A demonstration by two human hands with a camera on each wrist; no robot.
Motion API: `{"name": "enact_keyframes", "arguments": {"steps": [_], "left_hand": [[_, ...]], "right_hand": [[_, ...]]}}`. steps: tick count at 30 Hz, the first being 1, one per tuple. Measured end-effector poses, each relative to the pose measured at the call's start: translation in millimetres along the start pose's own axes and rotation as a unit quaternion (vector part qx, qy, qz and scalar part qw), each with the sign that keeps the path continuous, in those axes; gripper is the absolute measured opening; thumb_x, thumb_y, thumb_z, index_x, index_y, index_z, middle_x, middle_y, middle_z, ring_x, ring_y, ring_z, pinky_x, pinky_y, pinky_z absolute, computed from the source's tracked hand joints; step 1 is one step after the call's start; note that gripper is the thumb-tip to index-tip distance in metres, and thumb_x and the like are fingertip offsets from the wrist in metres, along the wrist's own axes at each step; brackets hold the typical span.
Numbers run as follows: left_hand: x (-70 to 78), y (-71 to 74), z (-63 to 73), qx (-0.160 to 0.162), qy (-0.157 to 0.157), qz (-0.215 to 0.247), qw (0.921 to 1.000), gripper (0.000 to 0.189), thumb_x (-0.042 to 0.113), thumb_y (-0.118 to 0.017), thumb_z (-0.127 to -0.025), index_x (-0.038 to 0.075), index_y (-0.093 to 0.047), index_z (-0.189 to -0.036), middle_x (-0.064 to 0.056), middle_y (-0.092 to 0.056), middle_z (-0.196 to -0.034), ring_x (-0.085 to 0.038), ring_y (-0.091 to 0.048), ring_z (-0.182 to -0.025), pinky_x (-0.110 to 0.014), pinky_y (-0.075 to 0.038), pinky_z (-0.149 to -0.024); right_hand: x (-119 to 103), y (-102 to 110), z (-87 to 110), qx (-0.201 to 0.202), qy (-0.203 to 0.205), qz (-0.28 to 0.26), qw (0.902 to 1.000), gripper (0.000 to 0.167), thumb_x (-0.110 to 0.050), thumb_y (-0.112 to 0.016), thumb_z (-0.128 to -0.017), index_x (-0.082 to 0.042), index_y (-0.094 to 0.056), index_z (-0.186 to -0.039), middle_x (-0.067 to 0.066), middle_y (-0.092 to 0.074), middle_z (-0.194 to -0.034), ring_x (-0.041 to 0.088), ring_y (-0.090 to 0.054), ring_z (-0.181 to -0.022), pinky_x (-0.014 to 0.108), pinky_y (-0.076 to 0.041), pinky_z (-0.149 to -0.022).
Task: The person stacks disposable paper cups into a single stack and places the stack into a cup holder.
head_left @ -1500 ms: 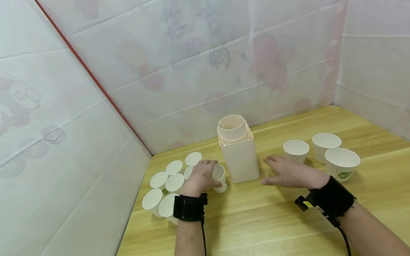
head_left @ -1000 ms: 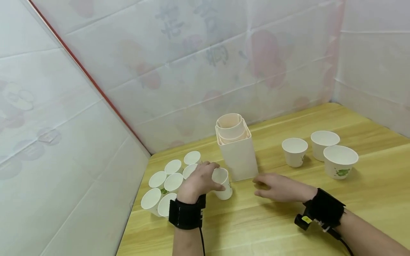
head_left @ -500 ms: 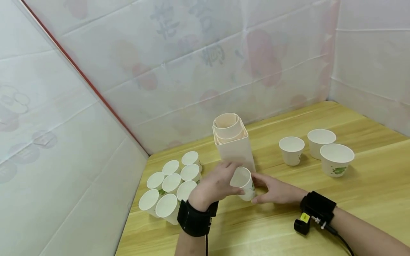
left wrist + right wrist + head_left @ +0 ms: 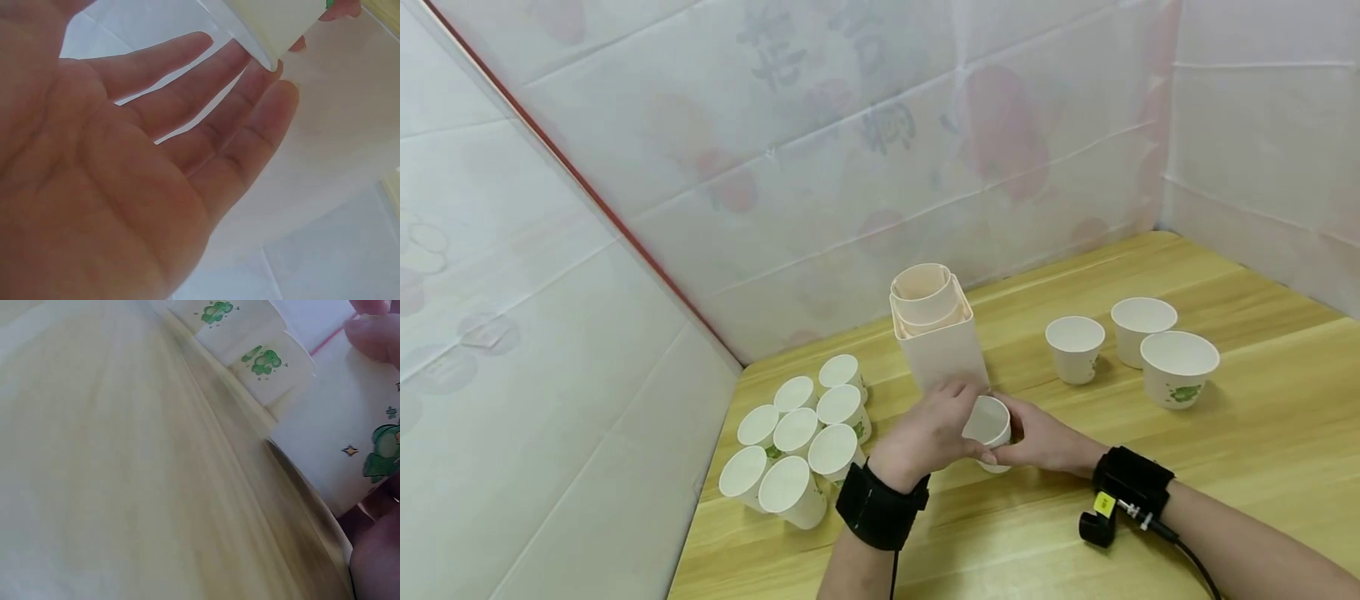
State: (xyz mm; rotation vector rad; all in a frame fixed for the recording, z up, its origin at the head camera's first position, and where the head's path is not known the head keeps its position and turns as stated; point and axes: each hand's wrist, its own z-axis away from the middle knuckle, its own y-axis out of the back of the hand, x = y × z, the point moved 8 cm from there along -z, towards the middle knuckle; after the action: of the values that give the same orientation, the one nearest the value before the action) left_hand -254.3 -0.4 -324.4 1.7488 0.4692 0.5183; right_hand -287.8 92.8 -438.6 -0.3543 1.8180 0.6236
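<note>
In front of the tall square container [image 4: 943, 358], both hands meet at a white paper cup [image 4: 987, 419] with a green print. My left hand [image 4: 928, 433] holds it from the left near the rim, thumb in front and fingers behind; the left wrist view shows the fingertips at the rim. From the other side my right hand [image 4: 1045, 437] grips the cup, its thumb and fingers around the wall. The right wrist view shows this cup [image 4: 331, 444] upright, its base close to the tabletop.
Several paper cups [image 4: 796, 432] stand upright in a tight group at the left. Three more, including a wider cup [image 4: 1178, 371], stand at the right. Round pale tubes [image 4: 923, 296] nest inside the square container. Sheet-covered walls [image 4: 820, 167] enclose the wooden table [image 4: 1000, 542].
My left hand has carried the cup rightward, from beside the left group to the front of the container. My right hand has moved left and taken hold of it too.
</note>
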Motion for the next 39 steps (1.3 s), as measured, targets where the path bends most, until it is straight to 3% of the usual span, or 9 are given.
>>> {"name": "enact_keyframes", "arguments": {"steps": [5,11,15,19,23,31,34,39], "left_hand": [[0.7,0.4,0.3,0.004,-0.001,0.001,1.0000,0.073,0.035,-0.089,-0.069,0.004,-0.055,-0.126,-0.008,-0.058,-0.127,-0.022,-0.053,-0.121,-0.028,-0.044,-0.107],[3.7,8.4,5.7,0.012,0.009,0.010,0.9998,0.072,0.033,-0.089,-0.073,0.004,-0.054,-0.129,-0.008,-0.057,-0.129,-0.021,-0.053,-0.123,-0.028,-0.044,-0.108],[-0.7,18.4,14.9,0.011,0.039,0.048,0.9980,0.071,0.029,-0.087,-0.075,0.008,-0.052,-0.133,-0.009,-0.057,-0.131,-0.020,-0.054,-0.123,-0.029,-0.047,-0.104],[-18.6,28.9,31.9,-0.001,0.107,0.072,0.9917,0.081,0.029,-0.084,-0.080,0.013,-0.041,-0.147,-0.012,-0.054,-0.140,-0.024,-0.054,-0.128,-0.035,-0.050,-0.102],[-50.3,37.2,58.5,-0.009,0.210,0.086,0.9739,0.086,0.032,-0.080,-0.084,0.017,-0.032,-0.154,-0.017,-0.047,-0.147,-0.033,-0.048,-0.134,-0.047,-0.046,-0.106],[-103.0,50.8,120.0,-0.011,0.365,0.094,0.9263,0.081,0.030,-0.083,-0.081,0.008,-0.042,-0.147,-0.024,-0.045,-0.143,-0.045,-0.043,-0.132,-0.056,-0.044,-0.102],[-111.8,51.0,134.4,-0.029,0.401,0.073,0.9126,0.082,0.031,-0.086,-0.076,0.004,-0.046,-0.142,-0.027,-0.049,-0.135,-0.047,-0.045,-0.126,-0.056,-0.045,-0.098],[-117.0,45.5,142.1,-0.067,0.430,0.031,0.8999,0.083,0.036,-0.089,-0.071,0.006,-0.050,-0.137,-0.025,-0.053,-0.125,-0.043,-0.047,-0.117,-0.054,-0.045,-0.096]], "right_hand": [[-1,0,-1.0,-0.015,0.005,-0.011,0.9998,0.068,-0.008,-0.070,-0.090,-0.015,-0.034,-0.147,0.024,-0.052,-0.130,0.034,-0.056,-0.113,0.029,-0.054,-0.089],[1,1,-1.6,-0.013,-0.001,-0.003,0.9999,0.069,-0.011,-0.072,-0.089,-0.015,-0.034,-0.146,0.021,-0.051,-0.132,0.035,-0.054,-0.116,0.029,-0.054,-0.090],[3,3,-2.1,-0.003,-0.010,0.013,0.9999,0.072,-0.014,-0.075,-0.087,-0.016,-0.034,-0.146,0.016,-0.051,-0.133,0.032,-0.053,-0.118,0.028,-0.051,-0.092],[5,4,-1.8,0.008,-0.025,0.037,0.9990,0.076,-0.018,-0.078,-0.085,-0.015,-0.035,-0.147,0.012,-0.051,-0.136,0.024,-0.053,-0.120,0.025,-0.048,-0.095],[9,6,0.7,0.017,-0.048,0.051,0.9974,0.078,-0.021,-0.079,-0.084,-0.011,-0.035,-0.148,0.011,-0.052,-0.136,0.015,-0.053,-0.119,0.021,-0.044,-0.097],[10,6,0.0,0.010,-0.053,0.053,0.9971,0.075,-0.021,-0.078,-0.085,-0.003,-0.036,-0.145,0.016,-0.053,-0.134,0.013,-0.054,-0.117,0.018,-0.043,-0.097],[9,6,-0.3,0.007,-0.056,0.053,0.9970,0.076,-0.021,-0.078,-0.085,-0.003,-0.036,-0.146,0.016,-0.053,-0.135,0.014,-0.054,-0.118,0.017,-0.043,-0.097],[9,2,-1.0,0.002,-0.048,0.042,0.9980,0.075,-0.019,-0.077,-0.085,-0.002,-0.036,-0.145,0.017,-0.053,-0.134,0.010,-0.054,-0.116,0.017,-0.043,-0.097]]}}
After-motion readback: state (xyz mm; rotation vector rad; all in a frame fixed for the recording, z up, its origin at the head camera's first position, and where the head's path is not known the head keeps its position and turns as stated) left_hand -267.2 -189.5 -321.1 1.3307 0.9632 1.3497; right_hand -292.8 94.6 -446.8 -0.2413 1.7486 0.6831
